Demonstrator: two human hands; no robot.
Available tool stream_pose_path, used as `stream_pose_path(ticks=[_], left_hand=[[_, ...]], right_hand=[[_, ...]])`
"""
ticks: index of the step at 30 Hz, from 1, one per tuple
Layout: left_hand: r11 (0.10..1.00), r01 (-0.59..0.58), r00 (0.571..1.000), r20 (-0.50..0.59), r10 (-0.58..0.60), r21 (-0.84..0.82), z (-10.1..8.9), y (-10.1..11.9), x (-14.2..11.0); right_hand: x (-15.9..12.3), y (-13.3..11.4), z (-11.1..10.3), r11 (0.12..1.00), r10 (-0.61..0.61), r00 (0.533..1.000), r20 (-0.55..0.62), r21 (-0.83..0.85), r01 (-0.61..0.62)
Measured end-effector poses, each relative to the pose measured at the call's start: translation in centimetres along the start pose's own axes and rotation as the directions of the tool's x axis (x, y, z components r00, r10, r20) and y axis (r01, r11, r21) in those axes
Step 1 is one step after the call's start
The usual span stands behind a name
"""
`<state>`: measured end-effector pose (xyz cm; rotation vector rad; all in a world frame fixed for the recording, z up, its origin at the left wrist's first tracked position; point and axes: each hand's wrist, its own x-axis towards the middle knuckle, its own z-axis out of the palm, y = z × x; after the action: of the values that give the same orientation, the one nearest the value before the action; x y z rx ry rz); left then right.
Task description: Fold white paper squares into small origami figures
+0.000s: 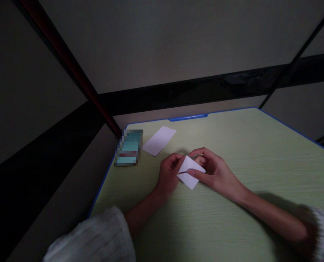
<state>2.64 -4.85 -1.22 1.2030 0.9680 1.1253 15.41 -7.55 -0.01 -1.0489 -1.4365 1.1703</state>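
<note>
A small diamond-shaped piece of folded white paper [189, 164] is held between my two hands above the table, with a dark slit running across its middle. My right hand [215, 172] grips it from the right, thumb flat on its face and fingers behind. From the left, my left hand [169, 173] pinches its edge, the fingers curled and partly hidden behind the paper. Beyond my left hand, a flat white paper strip [159, 141] lies on the table.
The pale green table [260, 145] has a blue edge and a blue handle piece [188, 117] at its far side. A phone-like object with a blurred teal screen [128, 147] rests at the left. Cabinet panels [189, 43] rise behind the table.
</note>
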Motion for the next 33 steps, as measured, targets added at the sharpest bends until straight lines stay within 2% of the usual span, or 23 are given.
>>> stream_pose_path(ticks=[6,14,20,26,28,33], left_hand=[[1.000,0.015,1.000,0.019,-0.015,0.005,0.09,0.31,-0.10],[0.997,0.053,0.994,0.097,-0.047,-0.058,0.02,0.29,-0.21],[0.998,0.044,0.998,0.041,-0.042,-0.038,0.11,0.29,-0.20],[1.000,0.015,1.000,-0.024,-0.015,-0.009,0.01,0.03,-0.06],[1.000,0.003,1.000,-0.023,-0.003,-0.009,-0.01,0.02,-0.05],[1.000,0.011,1.000,-0.028,-0.011,-0.009,0.12,0.17,-0.10]], right_hand=[[0.26,0.06,-0.24,0.996,0.023,0.999,-0.045,0.091,-0.019],[0.32,0.31,-0.56,0.999,-0.036,0.997,-0.061,-0.017,0.035],[-0.11,0.25,-0.51,0.985,-0.087,0.996,0.023,-0.145,0.089],[-0.14,-0.31,-0.20,0.999,-0.016,0.999,0.046,-0.047,0.018],[-0.05,-0.43,-0.06,1.000,0.018,1.000,0.025,0.002,-0.018],[0.21,-0.13,-0.09,0.999,0.031,0.988,-0.150,-0.003,-0.031]])
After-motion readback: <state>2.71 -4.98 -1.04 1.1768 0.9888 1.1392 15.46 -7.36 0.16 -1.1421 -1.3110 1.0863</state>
